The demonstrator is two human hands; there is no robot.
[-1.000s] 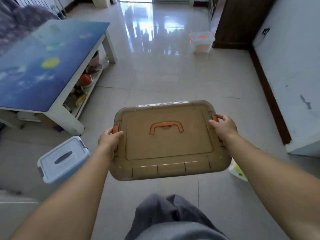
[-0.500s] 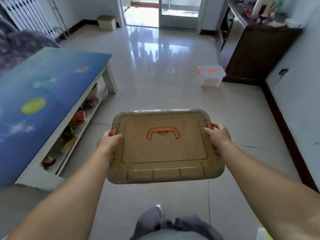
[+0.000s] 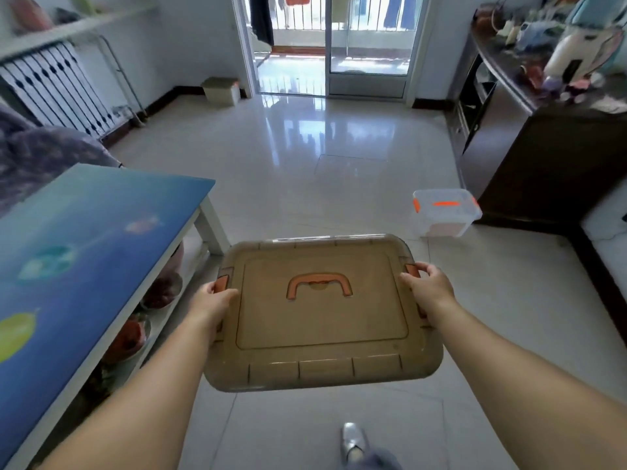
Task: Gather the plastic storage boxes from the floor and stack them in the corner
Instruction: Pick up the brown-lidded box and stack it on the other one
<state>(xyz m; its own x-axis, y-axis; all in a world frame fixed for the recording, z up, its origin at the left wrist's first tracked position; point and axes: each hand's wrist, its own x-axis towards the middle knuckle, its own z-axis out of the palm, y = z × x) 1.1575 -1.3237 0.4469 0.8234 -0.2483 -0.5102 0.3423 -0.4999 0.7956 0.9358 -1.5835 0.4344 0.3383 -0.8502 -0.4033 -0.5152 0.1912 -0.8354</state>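
Head view: brown box (image 3: 322,313) gripped at side latches by left hand (image 3: 212,301) and right hand (image 3: 428,290); clear box (image 3: 444,217) seen on floor (image 3: 305,171), far right.

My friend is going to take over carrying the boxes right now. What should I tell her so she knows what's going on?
Left hand and right hand each grip a short side of the brown box, held level above the floor, lid on.
A clear box with orange clips sits on the floor ahead to the right, beside the dark cabinet. A beige box stands by the far wall near the door.
Done: brown box picked up.
Left: stack it in the corner, then fetch the rest.
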